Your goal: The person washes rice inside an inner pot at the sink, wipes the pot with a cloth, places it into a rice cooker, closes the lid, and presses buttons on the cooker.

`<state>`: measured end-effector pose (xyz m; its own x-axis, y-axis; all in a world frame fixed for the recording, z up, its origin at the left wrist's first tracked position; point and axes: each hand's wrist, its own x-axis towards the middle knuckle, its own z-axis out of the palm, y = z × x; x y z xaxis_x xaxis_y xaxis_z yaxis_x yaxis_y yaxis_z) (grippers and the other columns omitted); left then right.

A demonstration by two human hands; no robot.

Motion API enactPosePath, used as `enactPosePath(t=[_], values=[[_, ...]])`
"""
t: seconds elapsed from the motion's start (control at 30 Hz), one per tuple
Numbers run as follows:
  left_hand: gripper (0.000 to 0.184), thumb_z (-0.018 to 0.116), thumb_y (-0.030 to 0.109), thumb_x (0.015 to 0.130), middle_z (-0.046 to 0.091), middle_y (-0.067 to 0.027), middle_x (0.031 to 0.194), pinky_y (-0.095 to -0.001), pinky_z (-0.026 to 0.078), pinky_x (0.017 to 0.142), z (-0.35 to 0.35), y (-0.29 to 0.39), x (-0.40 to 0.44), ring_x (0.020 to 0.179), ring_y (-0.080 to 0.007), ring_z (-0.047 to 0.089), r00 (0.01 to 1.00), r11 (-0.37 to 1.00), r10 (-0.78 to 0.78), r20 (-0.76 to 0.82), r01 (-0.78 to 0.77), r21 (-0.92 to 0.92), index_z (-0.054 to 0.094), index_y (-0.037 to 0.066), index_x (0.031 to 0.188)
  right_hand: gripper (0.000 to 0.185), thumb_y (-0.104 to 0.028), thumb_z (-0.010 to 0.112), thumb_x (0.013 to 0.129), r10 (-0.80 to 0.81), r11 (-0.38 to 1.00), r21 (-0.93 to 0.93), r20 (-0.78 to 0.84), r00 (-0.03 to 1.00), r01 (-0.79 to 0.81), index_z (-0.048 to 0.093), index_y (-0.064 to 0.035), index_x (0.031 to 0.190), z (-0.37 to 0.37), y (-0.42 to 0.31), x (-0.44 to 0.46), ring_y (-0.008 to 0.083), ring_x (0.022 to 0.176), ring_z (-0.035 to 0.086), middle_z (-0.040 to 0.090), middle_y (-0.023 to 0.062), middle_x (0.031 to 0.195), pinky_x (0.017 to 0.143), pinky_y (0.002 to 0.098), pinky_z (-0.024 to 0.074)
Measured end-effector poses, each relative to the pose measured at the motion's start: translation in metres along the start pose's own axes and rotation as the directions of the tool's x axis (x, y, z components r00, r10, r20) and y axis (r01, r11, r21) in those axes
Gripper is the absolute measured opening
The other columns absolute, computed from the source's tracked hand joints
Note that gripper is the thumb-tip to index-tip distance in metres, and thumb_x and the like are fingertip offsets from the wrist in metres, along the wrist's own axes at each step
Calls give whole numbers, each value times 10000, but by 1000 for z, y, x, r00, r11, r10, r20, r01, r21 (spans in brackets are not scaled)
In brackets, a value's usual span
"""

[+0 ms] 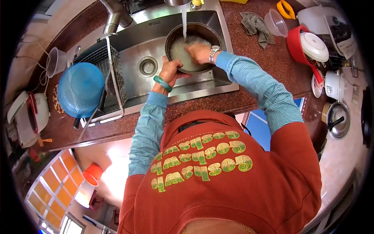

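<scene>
A dark round pot [170, 40] stands in the right part of the steel sink [130, 52], with cloudy, pale water [180, 54] in it. Water from the tap [184, 19] runs down into the pot. My left hand [171, 70], with a green bangle at the wrist, grips the pot's near left rim, thumb over the edge. My right hand [198, 53], wearing a metal watch [214, 54], reaches inside the pot. Its fingers are blurred and partly hidden in the water, so I cannot see whether they hold anything.
A wire dish rack [117, 74] sits at the sink's left, with a blue plastic basin [80, 89] on it. To the right are a grey cloth [257, 29], a clear plastic bowl [276, 22] and a red pot [295, 45]. The sink drain [147, 67] is uncovered.
</scene>
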<state>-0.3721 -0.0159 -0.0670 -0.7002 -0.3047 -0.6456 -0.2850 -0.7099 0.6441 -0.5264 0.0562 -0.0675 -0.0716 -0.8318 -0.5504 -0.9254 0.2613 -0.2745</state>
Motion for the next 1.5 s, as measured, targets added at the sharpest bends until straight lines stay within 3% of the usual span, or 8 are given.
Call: enactPosePath(t=[0.27,0.33,0.53,0.67,0.93,1.17,1.27,1.5], values=[[282,440,7,766,578,-154,917,-458,569,635,5,1,-6,802,-285,609,1000,1000,12,19,-11,-23,473,-57,1039,523,-98,633,661,145,989,42,-302,942,-138,479,-110,1161,2,-13,-1,373,922,550,488,220,1058,782,408,471],[297,434,-2,762,569,-164,936,-456,571,637,6,2,-7,803,-292,608,1000,1000,19,18,-19,-5,460,-60,1052,481,-81,598,676,34,998,-60,114,993,-27,485,-96,1143,-2,-19,-2,382,912,551,534,218,961,777,398,473],[281,425,-12,769,558,-183,928,-462,572,636,6,-2,-4,789,-304,606,1000,1000,-5,19,5,2,443,-80,1041,333,-88,593,664,42,996,93,-335,941,-12,552,6,981,4,-18,-4,382,854,582,603,242,871,727,409,476],[257,424,0,780,559,-179,930,-458,572,640,5,1,-7,796,-302,607,1000,1000,22,21,-22,-3,451,-83,1022,189,-117,557,690,-159,987,-21,38,987,159,611,-4,832,3,-24,-4,357,808,595,609,224,819,686,432,472],[235,438,45,794,569,-179,941,-469,547,720,3,-4,-7,855,-292,591,999,999,-28,34,29,-34,495,-83,982,153,-103,542,680,211,972,204,-532,820,-117,636,-2,744,-37,-24,4,368,728,613,614,216,772,626,428,500],[265,429,29,778,563,-188,958,-478,545,726,0,5,-14,857,-301,593,994,997,8,111,1,-79,482,-90,1009,160,-122,550,696,-359,914,71,-319,877,400,573,-25,821,-9,-18,-3,354,801,547,560,187,869,666,421,464],[293,428,22,772,564,-190,961,-474,554,700,-2,4,-11,842,-308,600,994,999,11,110,-5,-49,467,-93,1039,169,-125,539,717,-181,980,-75,34,983,183,584,-38,854,-24,-24,-20,344,853,545,560,181,867,676,422,462],[253,431,10,761,566,-178,906,-451,570,647,-1,1,-11,788,-304,609,999,999,29,15,-28,-20,478,-89,990,250,-94,534,745,78,987,-98,-397,914,-127,590,-88,988,2,-22,-2,362,950,534,549,128,1009,751,422,489]])
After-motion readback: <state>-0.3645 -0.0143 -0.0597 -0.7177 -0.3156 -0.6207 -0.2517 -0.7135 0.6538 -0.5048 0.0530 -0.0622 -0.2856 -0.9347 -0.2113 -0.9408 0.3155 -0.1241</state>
